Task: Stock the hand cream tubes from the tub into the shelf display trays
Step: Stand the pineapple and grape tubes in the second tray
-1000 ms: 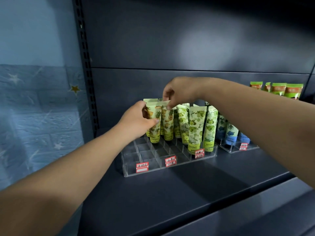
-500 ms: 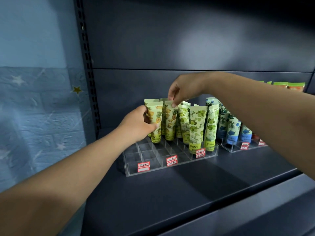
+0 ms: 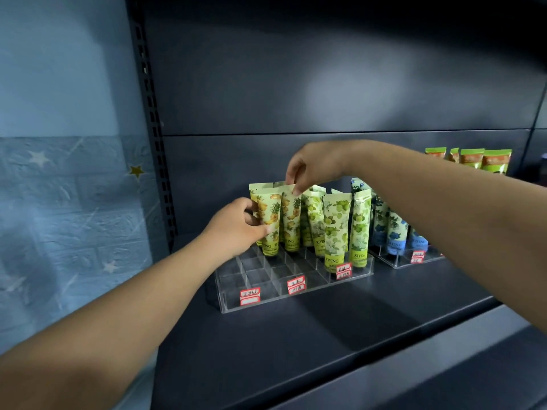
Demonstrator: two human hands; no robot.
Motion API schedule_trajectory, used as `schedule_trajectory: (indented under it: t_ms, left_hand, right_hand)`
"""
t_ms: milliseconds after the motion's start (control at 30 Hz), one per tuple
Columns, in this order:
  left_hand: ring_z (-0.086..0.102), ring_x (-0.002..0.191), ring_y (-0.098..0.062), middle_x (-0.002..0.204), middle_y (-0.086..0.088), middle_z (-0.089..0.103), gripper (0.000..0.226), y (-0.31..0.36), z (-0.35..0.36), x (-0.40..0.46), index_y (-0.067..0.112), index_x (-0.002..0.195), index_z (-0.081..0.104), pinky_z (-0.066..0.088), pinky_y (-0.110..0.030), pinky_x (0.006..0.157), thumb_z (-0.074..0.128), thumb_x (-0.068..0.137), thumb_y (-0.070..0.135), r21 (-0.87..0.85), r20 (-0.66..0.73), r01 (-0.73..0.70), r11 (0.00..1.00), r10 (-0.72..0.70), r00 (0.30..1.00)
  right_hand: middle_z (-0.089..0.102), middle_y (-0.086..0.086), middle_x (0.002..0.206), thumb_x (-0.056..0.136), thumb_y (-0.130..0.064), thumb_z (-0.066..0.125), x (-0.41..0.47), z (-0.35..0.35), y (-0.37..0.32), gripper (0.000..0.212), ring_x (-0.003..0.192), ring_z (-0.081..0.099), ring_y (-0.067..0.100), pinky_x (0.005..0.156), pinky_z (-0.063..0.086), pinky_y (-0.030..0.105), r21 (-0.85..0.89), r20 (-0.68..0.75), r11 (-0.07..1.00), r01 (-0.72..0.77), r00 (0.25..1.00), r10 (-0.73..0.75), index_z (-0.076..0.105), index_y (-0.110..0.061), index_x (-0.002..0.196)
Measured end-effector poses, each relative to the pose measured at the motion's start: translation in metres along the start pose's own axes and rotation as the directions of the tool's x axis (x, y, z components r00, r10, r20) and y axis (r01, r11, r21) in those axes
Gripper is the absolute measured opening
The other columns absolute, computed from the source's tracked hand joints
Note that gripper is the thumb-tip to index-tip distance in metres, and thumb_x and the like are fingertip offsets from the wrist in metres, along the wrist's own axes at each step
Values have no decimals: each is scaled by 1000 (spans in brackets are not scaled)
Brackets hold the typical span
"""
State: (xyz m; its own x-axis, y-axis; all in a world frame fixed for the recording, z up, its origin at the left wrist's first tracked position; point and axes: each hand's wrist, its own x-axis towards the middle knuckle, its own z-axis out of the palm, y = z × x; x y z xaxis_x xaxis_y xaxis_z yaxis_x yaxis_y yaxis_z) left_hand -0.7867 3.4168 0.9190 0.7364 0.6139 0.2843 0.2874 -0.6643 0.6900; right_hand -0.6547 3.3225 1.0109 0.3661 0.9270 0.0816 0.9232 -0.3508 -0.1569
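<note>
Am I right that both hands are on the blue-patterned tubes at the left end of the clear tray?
Not quite: in the head view the left hand and right hand hold yellow pineapple-patterned tubes at the clear tray's left end.

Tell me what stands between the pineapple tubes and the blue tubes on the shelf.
In the head view, green-patterned tubes stand between the pineapple tubes and the blue tubes.
</note>
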Motion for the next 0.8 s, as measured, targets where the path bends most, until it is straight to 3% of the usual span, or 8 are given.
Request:
schedule_trajectory:
  t_ms: [167, 233, 300, 433, 567, 700, 800]
  left_hand:
    - [57, 89, -10, 96, 9, 63, 43, 2, -20, -15, 19, 122, 49, 45, -25, 76, 64, 83, 28, -17, -98, 4, 1000, -6, 995]
    - [56, 89, -11, 101, 6, 61, 38, 4, -30, -25, 20, 119, 51, 40, -23, 74, 62, 84, 28, 63, -223, -76, 995, 89, 971]
    - [53, 95, -11, 102, 8, 56, 37, 13, -37, -39, 21, 119, 52, 37, -24, 78, 59, 84, 30, 242, -295, -204, 949, 272, 916]
    - [53, 108, -22, 108, 2, 63, 33, 40, -34, -68, 17, 116, 57, 42, -35, 87, 55, 86, 31, 533, -225, -362, 765, 540, 811]
    - [64, 84, -26, 84, 0, 69, 29, 69, -17, -102, 14, 91, 65, 51, -36, 71, 45, 81, 33, 671, -117, -466, 576, 703, 701]
    - [61, 75, -28, 74, -2, 66, 28, 100, 22, -141, 10, 81, 66, 53, -36, 67, 46, 81, 30, 666, 0, -572, 479, 766, 642]
    - [60, 74, -27, 72, -2, 64, 24, 125, 64, -172, 10, 80, 65, 52, -39, 65, 47, 82, 27, 619, 23, -617, 487, 773, 634]
  right_hand:
    - [56, -10, 90, 85, -26, 64, -25, -9, -5, 22, 93, 55, 12, 83, 42, 23, -89, -250, 996, 9, 968, -31, 64, -17, 105]
    - [56, -7, 91, 87, -28, 60, -43, -11, -8, 23, 93, 56, 14, 83, 42, 23, -139, -400, 990, 24, 913, -78, 63, -16, 106]
    - [62, -4, 97, 89, -29, 57, -65, -9, -11, 21, 96, 57, 17, 84, 44, 28, -178, -513, 983, 48, 848, -134, 62, -17, 105]
    - [65, 3, 100, 91, -29, 52, -105, 10, -5, 22, 94, 55, 24, 74, 41, 32, -328, -659, 944, 32, 709, -252, 61, -15, 105]
    - [68, 8, 73, 80, -28, 52, -150, 34, 10, 25, 70, 64, 30, 61, 51, 35, -453, -751, 890, 48, 518, -410, 68, -9, 85]
    - [68, 9, 70, 79, -27, 51, -202, 57, 38, 27, 68, 65, 31, 61, 55, 39, -457, -746, 884, 100, 499, -442, 69, -7, 85]
    - [69, 9, 73, 82, -25, 52, -249, 71, 66, 26, 70, 65, 32, 63, 55, 40, -423, -728, 897, 128, 542, -421, 69, -6, 87]
